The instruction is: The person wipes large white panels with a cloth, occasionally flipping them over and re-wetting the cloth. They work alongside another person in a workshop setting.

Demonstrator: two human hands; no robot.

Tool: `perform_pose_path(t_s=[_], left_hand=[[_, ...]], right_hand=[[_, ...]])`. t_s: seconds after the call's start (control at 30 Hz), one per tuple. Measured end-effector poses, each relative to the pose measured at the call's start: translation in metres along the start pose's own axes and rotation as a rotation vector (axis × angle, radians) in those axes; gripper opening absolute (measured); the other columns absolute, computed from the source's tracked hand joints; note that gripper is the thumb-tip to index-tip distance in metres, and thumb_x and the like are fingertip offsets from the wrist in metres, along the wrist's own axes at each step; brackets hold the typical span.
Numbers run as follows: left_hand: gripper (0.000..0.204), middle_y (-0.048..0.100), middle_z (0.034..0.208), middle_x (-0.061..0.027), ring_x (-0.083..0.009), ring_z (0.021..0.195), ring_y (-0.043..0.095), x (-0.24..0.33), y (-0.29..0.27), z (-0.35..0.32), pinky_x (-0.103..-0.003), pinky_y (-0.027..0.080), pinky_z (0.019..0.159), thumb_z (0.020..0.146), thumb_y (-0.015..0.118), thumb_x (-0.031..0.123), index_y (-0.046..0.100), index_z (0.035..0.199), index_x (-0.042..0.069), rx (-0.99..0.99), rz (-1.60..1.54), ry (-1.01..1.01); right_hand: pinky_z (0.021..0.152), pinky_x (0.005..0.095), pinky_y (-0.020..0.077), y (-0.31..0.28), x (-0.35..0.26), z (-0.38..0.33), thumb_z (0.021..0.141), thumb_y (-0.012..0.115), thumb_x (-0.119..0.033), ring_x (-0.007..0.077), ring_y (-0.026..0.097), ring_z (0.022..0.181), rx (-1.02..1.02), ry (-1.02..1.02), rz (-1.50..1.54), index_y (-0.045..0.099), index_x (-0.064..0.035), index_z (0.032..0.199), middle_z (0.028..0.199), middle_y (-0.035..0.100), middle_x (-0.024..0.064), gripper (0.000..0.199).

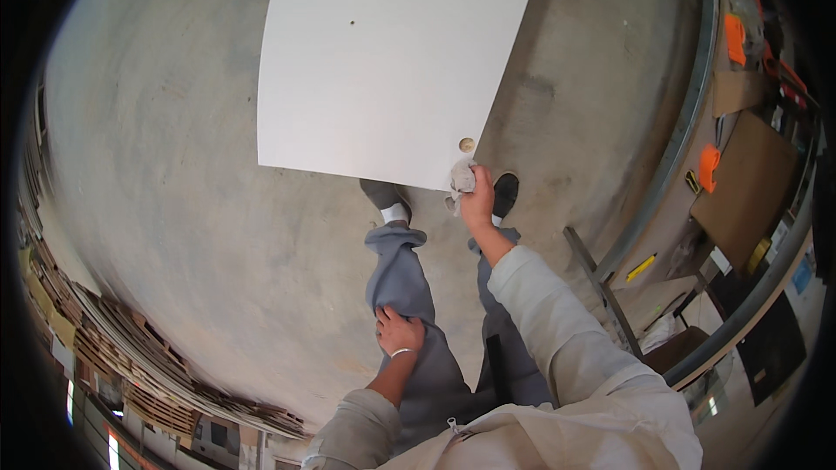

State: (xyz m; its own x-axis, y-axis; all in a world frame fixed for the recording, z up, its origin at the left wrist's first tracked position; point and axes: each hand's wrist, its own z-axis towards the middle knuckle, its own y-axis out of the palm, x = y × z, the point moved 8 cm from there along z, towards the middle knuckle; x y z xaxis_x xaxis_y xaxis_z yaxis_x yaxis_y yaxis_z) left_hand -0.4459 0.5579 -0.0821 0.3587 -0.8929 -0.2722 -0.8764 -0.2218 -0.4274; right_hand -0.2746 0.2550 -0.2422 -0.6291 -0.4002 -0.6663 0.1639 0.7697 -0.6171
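Note:
A large white panel (374, 78) extends away from me, its near edge just beyond my feet. Close to its near right corner is a round hole (467, 145) with a brownish inside, and a small dark hole (352, 23) shows farther up. My right hand (478, 198) is closed around a crumpled greyish rag (462, 176), which touches the panel at that corner. My left hand (401, 332) rests on my left knee over the grey trousers (405, 283), fingers spread and holding nothing.
A curved metal frame (697, 96) runs along the right side. Beyond it are orange-handled tools (710, 167), a yellow cutter (641, 267) and a brown board (751, 183). Stacked wooden strips (131, 339) line the lower left. The floor (174, 148) is bare concrete.

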Motion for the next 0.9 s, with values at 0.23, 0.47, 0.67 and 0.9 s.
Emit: perform_pose_path(t_s=[0.23,0.47,0.67,0.9], left_hand=[[0.066,0.043,0.155,-0.0197,-0.0402,0.130,0.053,0.005,-0.012,0.005,-0.054,0.049,0.102,0.083,0.065,0.031,0.044,0.138,0.002,-0.030,-0.013,-0.008],[0.051,0.054,0.142,-0.0157,-0.0391,0.123,0.058,0.032,-0.078,0.019,-0.054,0.051,0.096,0.086,0.063,0.031,0.055,0.129,0.006,-0.009,-0.038,0.029],[0.042,0.060,0.133,-0.0139,-0.0386,0.118,0.061,0.043,-0.110,0.031,-0.052,0.053,0.094,0.087,0.061,0.033,0.063,0.123,0.010,0.025,-0.063,0.102],[0.043,0.063,0.129,-0.0122,-0.0370,0.117,0.062,0.054,-0.120,0.031,-0.053,0.053,0.092,0.086,0.061,0.035,0.065,0.122,0.011,0.007,0.010,0.097]], right_hand=[[0.091,0.0419,0.0526,-0.055,-0.054,0.171,0.078,0.057,0.009,0.0395,0.064,0.107,0.106,-0.212,-0.022,0.069,-0.0067,0.117,0.111,0.066,0.0156,0.044],[0.087,0.0475,0.0538,-0.103,-0.116,0.333,0.083,0.061,-0.001,0.0384,0.064,0.107,0.154,-0.188,-0.316,0.070,-0.0165,0.114,0.111,0.067,0.0115,0.035],[0.087,0.0483,0.0543,-0.111,-0.121,0.352,0.084,0.062,-0.003,0.0382,0.065,0.106,0.299,-0.160,-0.345,0.068,-0.0149,0.119,0.110,0.066,0.0139,0.038],[0.086,0.0493,0.0531,-0.036,-0.030,0.103,0.077,0.065,0.002,0.0438,0.062,0.109,-0.068,-0.208,-0.121,0.064,-0.0093,0.113,0.113,0.063,0.0170,0.039]])
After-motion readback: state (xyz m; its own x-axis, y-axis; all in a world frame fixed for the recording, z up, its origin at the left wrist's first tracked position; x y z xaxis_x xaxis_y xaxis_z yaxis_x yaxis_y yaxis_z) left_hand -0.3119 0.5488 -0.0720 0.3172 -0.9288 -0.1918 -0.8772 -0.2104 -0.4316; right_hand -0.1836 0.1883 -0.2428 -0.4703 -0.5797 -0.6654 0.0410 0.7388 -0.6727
